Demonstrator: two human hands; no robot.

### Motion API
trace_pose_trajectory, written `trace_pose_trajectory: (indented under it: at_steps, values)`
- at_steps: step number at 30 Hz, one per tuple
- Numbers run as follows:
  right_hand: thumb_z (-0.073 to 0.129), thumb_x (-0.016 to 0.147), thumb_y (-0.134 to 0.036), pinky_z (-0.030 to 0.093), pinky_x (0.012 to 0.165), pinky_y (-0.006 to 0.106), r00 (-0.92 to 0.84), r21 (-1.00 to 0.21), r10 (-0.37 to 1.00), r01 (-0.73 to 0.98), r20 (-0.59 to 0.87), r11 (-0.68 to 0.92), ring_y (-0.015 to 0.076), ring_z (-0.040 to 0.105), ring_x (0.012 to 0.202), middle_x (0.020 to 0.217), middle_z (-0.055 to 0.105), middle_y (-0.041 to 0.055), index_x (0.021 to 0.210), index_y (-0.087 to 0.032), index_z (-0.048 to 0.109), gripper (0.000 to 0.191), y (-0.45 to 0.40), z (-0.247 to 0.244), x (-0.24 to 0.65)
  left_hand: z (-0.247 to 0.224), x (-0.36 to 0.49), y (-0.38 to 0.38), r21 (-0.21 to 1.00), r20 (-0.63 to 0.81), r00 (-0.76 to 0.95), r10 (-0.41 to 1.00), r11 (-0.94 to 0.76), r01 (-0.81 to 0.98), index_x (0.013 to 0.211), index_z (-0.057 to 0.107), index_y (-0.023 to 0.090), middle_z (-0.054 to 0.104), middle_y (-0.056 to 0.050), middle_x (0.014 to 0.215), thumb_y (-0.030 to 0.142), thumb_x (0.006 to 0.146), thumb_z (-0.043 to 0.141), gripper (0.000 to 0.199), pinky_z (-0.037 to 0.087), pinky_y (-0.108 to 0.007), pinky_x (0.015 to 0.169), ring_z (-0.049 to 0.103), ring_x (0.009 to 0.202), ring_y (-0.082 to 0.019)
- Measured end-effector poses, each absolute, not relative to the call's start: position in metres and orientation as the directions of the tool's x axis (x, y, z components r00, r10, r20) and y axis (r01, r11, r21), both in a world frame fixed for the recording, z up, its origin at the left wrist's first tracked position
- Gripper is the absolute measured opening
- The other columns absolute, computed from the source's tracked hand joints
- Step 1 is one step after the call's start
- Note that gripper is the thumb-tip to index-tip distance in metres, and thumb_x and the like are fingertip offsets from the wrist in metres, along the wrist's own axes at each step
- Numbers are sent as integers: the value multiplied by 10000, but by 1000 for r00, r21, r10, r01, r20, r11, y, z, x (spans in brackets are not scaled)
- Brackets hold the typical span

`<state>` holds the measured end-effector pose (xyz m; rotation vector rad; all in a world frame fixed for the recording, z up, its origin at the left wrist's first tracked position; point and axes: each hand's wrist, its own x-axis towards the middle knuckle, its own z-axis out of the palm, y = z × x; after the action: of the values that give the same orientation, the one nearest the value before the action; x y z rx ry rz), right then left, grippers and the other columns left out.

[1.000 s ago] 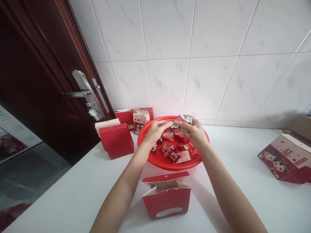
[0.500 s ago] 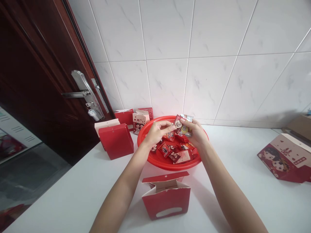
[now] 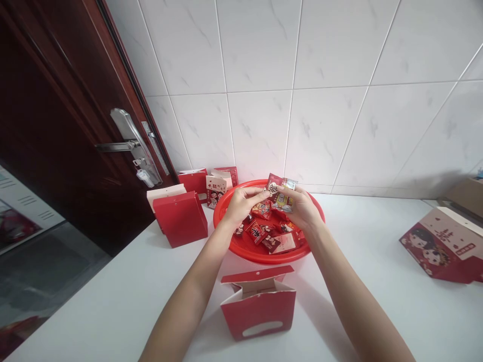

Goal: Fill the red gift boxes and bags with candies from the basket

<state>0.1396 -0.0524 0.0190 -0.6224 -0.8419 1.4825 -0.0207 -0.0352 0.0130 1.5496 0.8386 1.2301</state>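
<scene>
Over the red plastic basket [image 3: 260, 259], my right hand [image 3: 305, 210] grips two small candy packets: a dark red one [image 3: 275, 181] and a clear-and-yellow one [image 3: 284, 201]. My left hand [image 3: 241, 205] is closed in a pinch at the left edge of the dark red packet, its thumb and fingertips close together. Several red wrapped candies [image 3: 258, 232] lie in the basket under my hands. Closer to me stands a red paper gift box [image 3: 260, 311] with its top flaps apart, between my forearms.
More red and pink gift boxes [image 3: 181, 221] stand at the left by the wall. A printed box [image 3: 439, 246] lies tilted at the right on the white table [image 3: 362, 236], with a brown carton [image 3: 466, 198] behind it. A dark wooden door [image 3: 68, 100] is at the left.
My right hand has shifted slightly left and towards me with the packets. The dark red packet has moved left, nearer to my left fingertips. The boxes and basket stay in place.
</scene>
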Motion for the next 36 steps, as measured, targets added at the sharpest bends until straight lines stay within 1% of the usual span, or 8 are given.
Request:
trace_pose_trajectory:
  at_steps: [5,8,12,14,19,25,29,36]
  values:
    - [877,582,-168,572,576,259,-42,-798,997,-602,67,28,162,689,623,703,747,19,748,-169,706,239,-50,17,141,13,-33,-28,939,301,362,882,-340,48,928,823,206,799,-72,982,577,761,780,409,534,-390,922,709,983,-271]
    - [842,605,-149,575,545,273,21,-788,1000,-615,18,27,172,686,613,690,736,19,727,-179,672,212,-48,15,144,12,-51,-18,888,248,405,880,-374,267,1008,795,180,787,-101,1060,586,846,675,454,515,-405,981,704,1043,-291]
    - [817,591,-115,590,539,273,60,-776,998,-631,-26,18,166,675,599,652,710,12,683,-189,640,212,-44,13,144,6,-69,-9,559,-22,363,931,-290,777,1226,727,191,747,-115,1222,422,906,596,416,485,-381,1019,666,1166,-309]
    - [810,587,-120,593,528,274,61,-777,997,-629,-40,8,173,679,607,657,717,17,684,-194,646,204,-42,12,144,2,-70,-7,397,-182,326,928,-235,887,1224,733,213,733,-109,1261,349,861,639,399,479,-373,1024,640,1223,-326]
    - [798,580,-128,576,479,255,80,-773,995,-635,-62,3,164,665,589,635,706,17,667,-186,655,177,-44,14,143,-7,-64,-4,347,-247,337,908,-242,906,1192,758,249,600,-92,1482,305,746,739,450,370,-388,1151,399,1476,-355]
    - [788,582,-122,565,487,242,88,-776,993,-631,-78,-5,145,652,563,599,681,-2,656,-188,631,186,-45,16,142,-7,-68,-5,405,-351,423,836,-271,873,829,817,227,791,-55,833,275,741,677,173,511,-292,848,703,1008,-274]
    - [788,581,-141,542,469,241,73,-782,996,-623,-50,7,143,652,547,614,685,-6,672,-190,632,188,-44,13,143,-8,-68,-4,465,-340,448,827,-266,845,668,752,209,782,-26,753,297,735,670,138,503,-259,735,712,775,-207]
    - [795,555,-139,554,489,253,103,-790,991,-613,-86,-5,141,647,560,613,671,-8,643,-184,622,199,-45,13,144,-15,-67,-1,489,-438,419,796,-180,854,557,692,211,761,-28,653,365,720,714,225,494,-263,726,707,753,-209]
